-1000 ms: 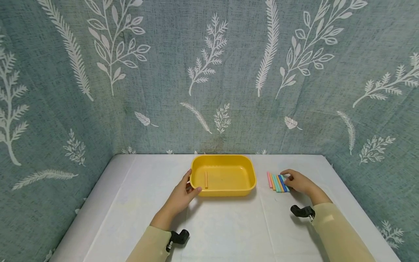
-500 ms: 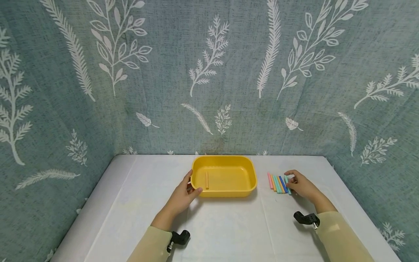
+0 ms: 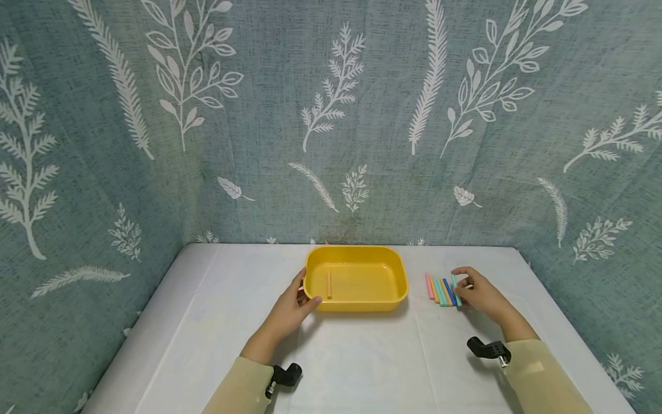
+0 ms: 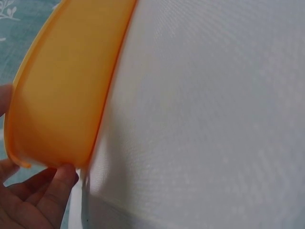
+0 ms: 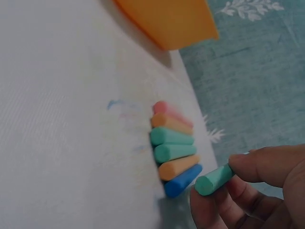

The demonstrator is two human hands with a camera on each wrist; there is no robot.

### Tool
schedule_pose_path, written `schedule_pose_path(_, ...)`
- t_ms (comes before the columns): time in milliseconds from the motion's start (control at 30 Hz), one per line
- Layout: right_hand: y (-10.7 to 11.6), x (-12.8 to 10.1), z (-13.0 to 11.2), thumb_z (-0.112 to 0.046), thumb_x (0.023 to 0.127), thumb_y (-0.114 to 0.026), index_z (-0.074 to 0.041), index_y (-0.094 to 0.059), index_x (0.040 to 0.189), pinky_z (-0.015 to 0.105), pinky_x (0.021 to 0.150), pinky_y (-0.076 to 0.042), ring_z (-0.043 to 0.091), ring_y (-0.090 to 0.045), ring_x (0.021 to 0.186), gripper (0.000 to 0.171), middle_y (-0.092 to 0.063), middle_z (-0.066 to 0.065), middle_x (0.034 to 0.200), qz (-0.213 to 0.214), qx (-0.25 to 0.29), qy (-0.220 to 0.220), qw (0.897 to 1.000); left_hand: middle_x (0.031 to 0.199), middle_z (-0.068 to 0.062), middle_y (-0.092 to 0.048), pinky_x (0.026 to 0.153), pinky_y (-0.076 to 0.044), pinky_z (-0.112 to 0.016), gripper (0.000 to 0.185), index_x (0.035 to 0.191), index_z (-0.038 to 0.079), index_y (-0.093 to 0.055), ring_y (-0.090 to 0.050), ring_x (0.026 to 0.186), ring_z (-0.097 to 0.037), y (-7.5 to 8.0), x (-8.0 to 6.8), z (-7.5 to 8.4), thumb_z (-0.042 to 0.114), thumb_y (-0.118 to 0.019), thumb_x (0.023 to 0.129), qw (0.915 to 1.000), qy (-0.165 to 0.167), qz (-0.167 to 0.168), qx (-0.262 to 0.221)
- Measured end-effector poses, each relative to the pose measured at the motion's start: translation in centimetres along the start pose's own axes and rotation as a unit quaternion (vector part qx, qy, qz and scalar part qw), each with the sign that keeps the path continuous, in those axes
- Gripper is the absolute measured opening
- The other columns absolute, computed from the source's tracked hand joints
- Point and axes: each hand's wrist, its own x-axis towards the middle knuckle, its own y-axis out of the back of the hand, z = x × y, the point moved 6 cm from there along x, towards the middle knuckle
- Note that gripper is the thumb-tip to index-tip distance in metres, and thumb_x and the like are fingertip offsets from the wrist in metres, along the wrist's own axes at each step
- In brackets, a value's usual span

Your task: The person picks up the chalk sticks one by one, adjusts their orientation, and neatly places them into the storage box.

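Observation:
A yellow plastic tray (image 3: 362, 307) stands towards the back of the table, with one orange chalk stick (image 3: 329, 286) lying inside near its left end. My left hand (image 3: 289, 310) grips the tray's left end, thumb at the front corner. To the tray's right my right hand (image 3: 483, 296) pinches a green chalk stick (image 5: 214, 180) between thumb and fingers. That stick is tilted and apart from a row on the table: a pink chalk (image 5: 171, 113), an orange chalk (image 5: 174, 123), two green chalks (image 5: 176, 152), another orange chalk (image 5: 180, 167) and a blue chalk (image 5: 183, 181).
A white cloth covers the table (image 3: 362, 362), and faint coloured chalk smudges (image 5: 114, 103) mark it beside the row. Behind and at both sides hangs a teal curtain (image 3: 269, 172) with white leaf prints. Black wrist cameras (image 3: 287, 375) sit at both cuffs.
My right hand has drawn the green chalk away from the right end of the row, and it now tilts in the fingers. The left hand keeps its grip on the tray.

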Motion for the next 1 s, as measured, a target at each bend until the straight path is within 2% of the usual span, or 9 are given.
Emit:
schedule_pose_path(133, 0.3, -0.3, -1.1, -0.005, 0.102, -0.055, 0.003, -0.035, 0.146, 0.039, 0.074, -0.058, 0.027, -0.059, 0.089, 0.049, -0.05, 0.02, 0.108, 0.001, 0.01, 0.021, 1.0, 0.16, -0.013, -0.033, 0.108, -0.044, -0.044, 0.085, 0.162, 0.02, -0.014, -0.049, 0.135, -0.032, 0.1, -0.1, 0.1, 0.029, -0.068, 0.097, 1.0, -0.001, -0.001, 0.002)
schedule_pose_path(433, 0.6, -0.5, -3.5, -0.006, 0.103, -0.055, 0.0, -0.034, 0.149, 0.043, 0.079, -0.06, 0.035, -0.061, 0.1, 0.051, -0.049, 0.019, 0.111, 0.005, 0.026, 0.038, 0.999, 0.159, -0.015, -0.034, 0.108, -0.044, -0.046, 0.084, 0.162, 0.019, -0.014, -0.049, 0.134, -0.033, 0.1, 0.0, 0.1, 0.03, -0.068, 0.098, 1.0, -0.008, -0.002, 0.004)
schedule_pose_path(600, 0.4, -0.5, -5.0, -0.008, 0.103, -0.056, -0.001, -0.033, 0.149, 0.044, 0.084, -0.059, 0.035, -0.062, 0.101, 0.052, -0.05, 0.019, 0.111, 0.001, 0.035, 0.049, 0.998, 0.158, -0.016, -0.034, 0.108, -0.045, -0.045, 0.084, 0.162, 0.019, -0.015, -0.049, 0.135, -0.033, 0.1, 0.0, 0.0, 0.029, -0.068, 0.098, 1.0, -0.009, 0.0, 0.0)
schedule_pose_path(800, -0.1, -0.3, -6.7, -0.01, 0.103, -0.057, -0.003, -0.033, 0.15, 0.043, 0.083, -0.059, 0.042, -0.06, 0.106, 0.053, -0.051, 0.02, 0.114, 0.003, 0.045, 0.053, 0.998, 0.158, -0.016, -0.034, 0.108, -0.044, -0.046, 0.084, 0.162, 0.018, -0.015, -0.049, 0.135, -0.034, 0.1, 0.1, 0.0, 0.03, -0.068, 0.098, 0.9999, -0.01, 0.002, 0.002)
schedule_pose_path(1000, -0.7, 0.0, -8.4, -0.012, 0.103, -0.058, -0.005, -0.034, 0.151, 0.041, 0.083, -0.06, 0.034, -0.061, 0.102, 0.054, -0.051, 0.02, 0.117, 0.005, 0.043, 0.057, 0.997, 0.158, -0.016, -0.034, 0.108, -0.044, -0.046, 0.085, 0.162, 0.018, -0.015, -0.049, 0.134, -0.034, 0.1, 0.1, 0.0, 0.031, -0.068, 0.097, 1.0, -0.009, -0.001, 0.003)
